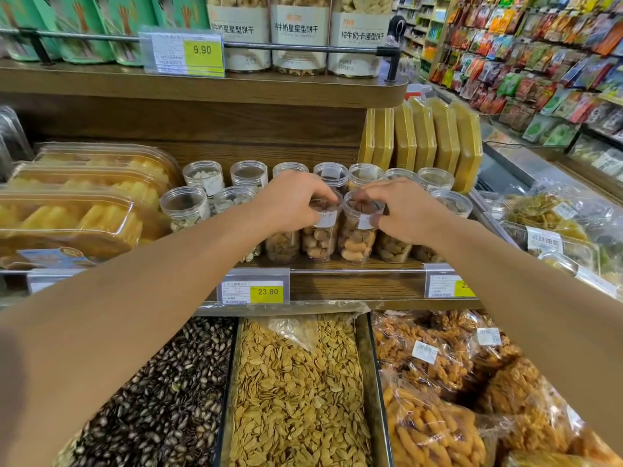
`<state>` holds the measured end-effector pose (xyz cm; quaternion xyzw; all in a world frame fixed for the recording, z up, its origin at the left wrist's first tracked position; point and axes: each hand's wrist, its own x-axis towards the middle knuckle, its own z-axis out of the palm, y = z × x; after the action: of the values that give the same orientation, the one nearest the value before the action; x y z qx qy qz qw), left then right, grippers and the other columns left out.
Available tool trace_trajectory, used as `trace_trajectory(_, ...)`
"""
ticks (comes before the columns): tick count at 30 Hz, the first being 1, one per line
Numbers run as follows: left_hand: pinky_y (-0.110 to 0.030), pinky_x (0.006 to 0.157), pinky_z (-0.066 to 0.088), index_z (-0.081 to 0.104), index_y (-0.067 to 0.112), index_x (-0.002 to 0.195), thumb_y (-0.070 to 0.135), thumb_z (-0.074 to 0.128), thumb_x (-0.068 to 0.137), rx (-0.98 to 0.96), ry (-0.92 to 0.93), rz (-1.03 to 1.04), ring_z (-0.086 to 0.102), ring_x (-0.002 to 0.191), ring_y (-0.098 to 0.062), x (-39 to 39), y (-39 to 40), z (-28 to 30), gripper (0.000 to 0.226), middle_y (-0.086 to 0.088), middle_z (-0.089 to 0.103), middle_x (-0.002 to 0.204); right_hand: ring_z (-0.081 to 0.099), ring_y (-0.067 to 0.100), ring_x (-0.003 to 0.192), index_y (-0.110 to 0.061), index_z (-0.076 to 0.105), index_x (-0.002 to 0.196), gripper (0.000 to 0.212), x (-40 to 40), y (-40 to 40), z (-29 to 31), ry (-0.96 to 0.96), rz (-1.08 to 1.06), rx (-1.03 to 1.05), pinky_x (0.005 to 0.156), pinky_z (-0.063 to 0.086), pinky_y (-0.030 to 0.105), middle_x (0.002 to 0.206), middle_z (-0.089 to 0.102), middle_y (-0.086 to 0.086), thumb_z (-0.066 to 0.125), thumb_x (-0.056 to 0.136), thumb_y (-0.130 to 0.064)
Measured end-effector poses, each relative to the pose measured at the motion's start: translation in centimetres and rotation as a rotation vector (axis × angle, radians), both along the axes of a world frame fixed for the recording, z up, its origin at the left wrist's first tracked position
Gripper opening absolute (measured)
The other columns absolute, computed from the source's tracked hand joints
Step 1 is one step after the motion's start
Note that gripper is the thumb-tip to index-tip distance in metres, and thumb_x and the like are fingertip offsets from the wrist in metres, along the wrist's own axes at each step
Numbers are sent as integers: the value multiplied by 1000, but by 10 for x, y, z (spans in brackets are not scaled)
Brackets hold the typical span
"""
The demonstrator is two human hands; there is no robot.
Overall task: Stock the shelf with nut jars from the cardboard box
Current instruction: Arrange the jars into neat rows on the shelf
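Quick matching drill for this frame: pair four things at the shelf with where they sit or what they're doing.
1. left hand
2. right hand
3. 23.80 price tag
4. sunflower seed bin

A. bottom left, below the shelf
B. on the shelf's front edge
C. grips the left front nut jar
D. grips the right front nut jar

Pairs: 1-C, 2-D, 3-B, 4-A

So the nut jars (317,210) sit in two rows on the middle shelf (337,284), with tubs (84,210) stacked to their left and flat packs (435,136) standing behind on the right. Below the shelf, the seed bins (296,392) sit side by side, bagged snacks (438,382) to their right.
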<state>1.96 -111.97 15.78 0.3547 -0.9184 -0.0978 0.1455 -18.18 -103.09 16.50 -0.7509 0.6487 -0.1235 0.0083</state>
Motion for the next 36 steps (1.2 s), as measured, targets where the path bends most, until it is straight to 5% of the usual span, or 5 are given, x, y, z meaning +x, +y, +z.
trace_trajectory(13,-31,91,48,70,27,112,45,62,88,-101,200,103,60,103,-8,2,-22,10,31,9,68,110,54,21,120,-23,55,134,45,-9,-29,20,-79,-141,-109,93,40,30,135,57,2,59,88,-24)
trace_trajectory(18,-36,83,55,69,27,112,41,62,88,-76,116,167,63,95,-13,-20,-47,15,29,6,69,110,58,20,95,-21,54,134,42,-17,-59,21,-23,-244,-32,79,47,31,137,55,4,57,93,-21)
trace_trajectory(25,-39,74,55,69,22,107,54,64,83,-166,-49,168,61,89,-19,-57,-62,9,40,1,66,98,58,28,107,-17,62,122,49,-17,-93,12,179,-322,69,80,47,33,119,63,9,60,89,-52)
trace_trajectory(32,-32,85,51,72,28,111,17,67,81,-26,-54,31,59,106,-16,-50,-66,19,32,4,67,111,48,24,126,-28,61,128,51,-30,-88,22,4,-153,187,91,38,27,139,52,4,63,82,-6)
trace_trajectory(36,-31,81,51,72,24,110,41,64,84,-79,23,94,61,99,-14,-50,-69,19,32,4,69,111,56,28,111,-21,62,124,44,-28,-87,17,55,-254,80,91,47,35,124,62,7,63,86,-43)
